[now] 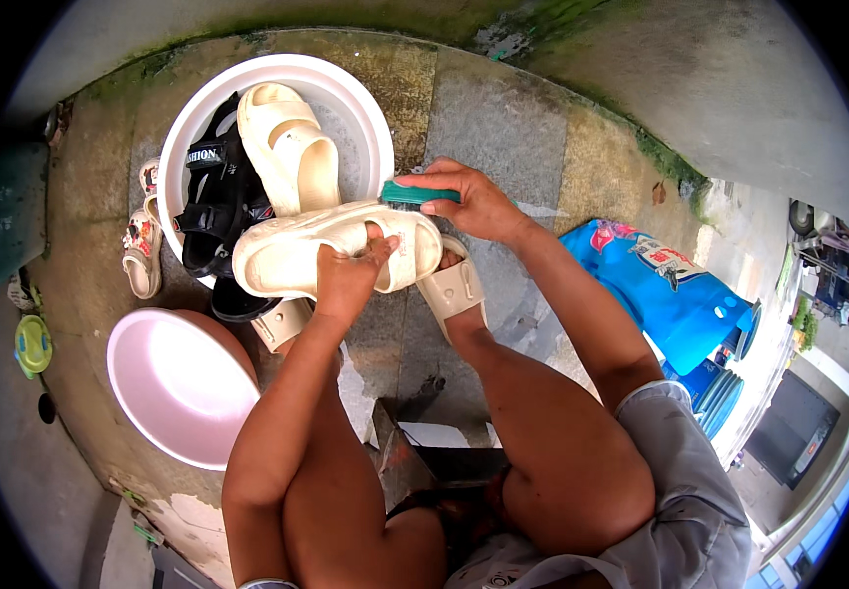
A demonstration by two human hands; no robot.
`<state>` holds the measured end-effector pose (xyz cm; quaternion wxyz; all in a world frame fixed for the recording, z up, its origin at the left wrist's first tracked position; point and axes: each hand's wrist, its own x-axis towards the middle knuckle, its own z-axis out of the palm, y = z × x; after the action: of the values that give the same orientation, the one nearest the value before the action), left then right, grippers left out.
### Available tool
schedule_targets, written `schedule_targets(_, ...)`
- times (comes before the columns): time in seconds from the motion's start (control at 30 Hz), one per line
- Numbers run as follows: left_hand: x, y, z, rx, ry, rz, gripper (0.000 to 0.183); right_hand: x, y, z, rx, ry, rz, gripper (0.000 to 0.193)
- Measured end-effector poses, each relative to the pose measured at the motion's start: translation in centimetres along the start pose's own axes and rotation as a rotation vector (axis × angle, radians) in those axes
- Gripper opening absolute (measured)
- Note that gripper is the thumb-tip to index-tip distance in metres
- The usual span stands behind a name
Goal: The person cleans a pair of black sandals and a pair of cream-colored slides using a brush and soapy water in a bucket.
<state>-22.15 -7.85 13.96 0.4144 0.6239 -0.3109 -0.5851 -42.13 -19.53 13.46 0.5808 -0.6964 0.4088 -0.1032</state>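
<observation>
My left hand [351, 270] grips a cream slide sandal [282, 257] by its strap, fingers hooked through the opening. The sandal lies level above my feet, near the rim of a white basin [377, 118]. In my right hand [478, 203] is a green scrub brush [420, 193], its bristles down against the sandal's right end. Another cream slide [292, 147] leans in the basin, its lower end behind the held one. Beside it, black strappy sandals [213, 196] rest partly over the basin's left rim.
A pink basin [174, 383] stands tilted at the left. Small decorated clogs [139, 250] lie beyond it, and a green-yellow shoe [33, 346] is by the left wall. Blue bags or containers [660, 294] stand at the right. My feet wear beige slides [456, 292].
</observation>
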Motion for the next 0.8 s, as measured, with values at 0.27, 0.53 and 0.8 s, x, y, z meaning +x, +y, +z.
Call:
schedule_targets(0.27,-0.6,-0.9,-1.1,0.135,-0.085,0.026,0.019,4.4,-8.9,5.5,-0.285,-0.193,-0.199,0.051)
schedule_targets(0.53,-2.6,1.1,-1.4,-0.014,-0.114,-0.089,0.024,-3.4,-0.8,-1.4,0.008,0.057,0.089,0.048)
schedule_targets(0.8,-1.1,5.7,-5.4,0.094,-0.192,0.121,0.028,-3.5,-7.2,3.2,0.601,-0.001,0.024,0.069)
